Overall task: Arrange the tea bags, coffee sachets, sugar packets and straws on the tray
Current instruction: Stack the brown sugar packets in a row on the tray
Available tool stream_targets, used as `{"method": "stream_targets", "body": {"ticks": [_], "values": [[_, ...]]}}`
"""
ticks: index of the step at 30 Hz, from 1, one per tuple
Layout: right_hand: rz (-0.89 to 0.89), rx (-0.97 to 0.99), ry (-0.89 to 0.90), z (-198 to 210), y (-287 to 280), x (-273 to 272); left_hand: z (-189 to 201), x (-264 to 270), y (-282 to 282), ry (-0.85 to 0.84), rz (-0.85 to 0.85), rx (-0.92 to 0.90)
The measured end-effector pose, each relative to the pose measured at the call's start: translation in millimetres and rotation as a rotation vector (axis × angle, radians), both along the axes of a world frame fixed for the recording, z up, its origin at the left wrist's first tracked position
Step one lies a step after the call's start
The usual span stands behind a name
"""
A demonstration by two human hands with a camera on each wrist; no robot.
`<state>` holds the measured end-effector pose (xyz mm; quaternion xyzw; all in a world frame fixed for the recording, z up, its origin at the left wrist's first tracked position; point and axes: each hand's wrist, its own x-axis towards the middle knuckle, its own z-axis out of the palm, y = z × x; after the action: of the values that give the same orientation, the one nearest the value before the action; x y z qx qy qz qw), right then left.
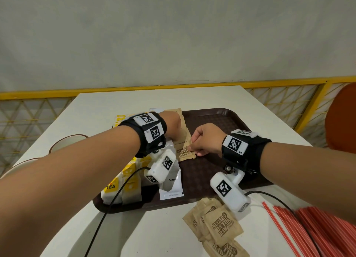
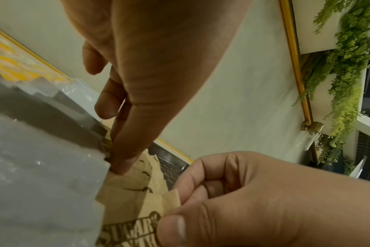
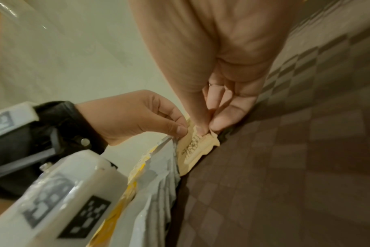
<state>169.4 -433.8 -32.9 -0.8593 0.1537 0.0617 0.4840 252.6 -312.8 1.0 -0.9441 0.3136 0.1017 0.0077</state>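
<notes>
A dark brown tray holds yellow-and-white tea bags at its left, white coffee sachets beside them, and a row of brown sugar packets running away from me. My right hand pinches the nearest sugar packet by its upper edge between thumb and fingers. My left hand reaches down at the row just behind it, thumb and forefinger nipping the packets' top edges. In the head view the wrist hides its fingertips.
Several loose sugar packets lie on the white table in front of the tray. A bundle of red straws lies at the near right. Two bowls stand at the left. An orange chair back rises at the right.
</notes>
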Motion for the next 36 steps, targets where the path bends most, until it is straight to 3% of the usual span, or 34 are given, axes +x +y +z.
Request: {"method": "stream_targets", "body": {"ticks": [8, 13, 19, 28, 32, 36], "values": [[-0.042, 0.083, 0.023, -1, -4, -1, -1, -1, 2, -0.009, -0.001, -0.039], [-0.038, 0.028, 0.043, 5, -4, -5, 9, 9, 11, -0.001, 0.062, -0.244], [-0.101, 0.039, -0.108, 11, 4, 1, 19, 22, 32, 0.032, 0.187, -0.451], [-0.038, 0.008, -0.073, 8, 18, 1, 10, 20, 39, 0.02, 0.188, -0.378], [-0.108, -0.058, -0.102, 12, 10, -4, 9, 18, 38, 0.047, 0.154, -0.415], [-0.068, -0.064, -0.009, 7, 7, -7, 6, 10, 28, 0.097, 0.086, -0.37]]}}
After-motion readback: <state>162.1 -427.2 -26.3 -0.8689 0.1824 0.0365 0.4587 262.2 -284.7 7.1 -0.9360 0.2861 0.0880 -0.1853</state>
